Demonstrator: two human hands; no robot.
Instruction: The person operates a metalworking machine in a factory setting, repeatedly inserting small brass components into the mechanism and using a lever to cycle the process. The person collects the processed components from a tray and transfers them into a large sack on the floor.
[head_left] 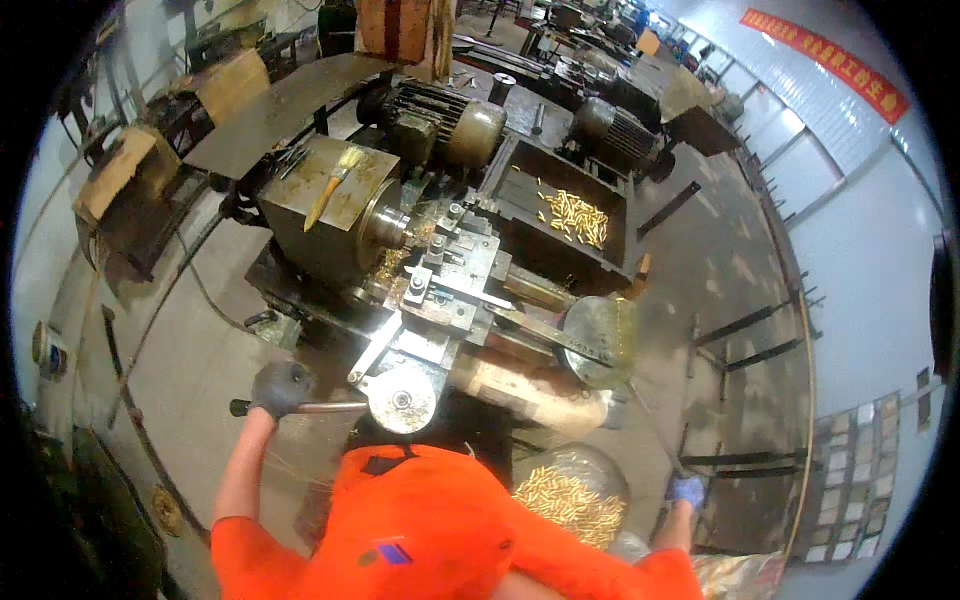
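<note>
My left hand [282,388], in a dark grey glove, is closed around a lever handle [335,407] just inside its black end knob. That lever runs to a round metal hub [402,399] at the front of a small lathe [458,262]. Far to the right, my right hand [685,490], in a blue glove, is closed at the end of a long thin rod [655,428] that slants down from the lathe's right end. The lathe's chuck [385,222] is at the left of its tool slide. A bowl-like container [600,342] sits beyond the slide.
Small brass pieces [576,218] lie in a dark metal tray [520,205] behind the lathe. More brass pieces [570,505] fill a clear plastic bag beside my lap. A brush [333,188] rests on the headstock [310,200]. Electric motors [475,130] and metal frames [750,460] stand around.
</note>
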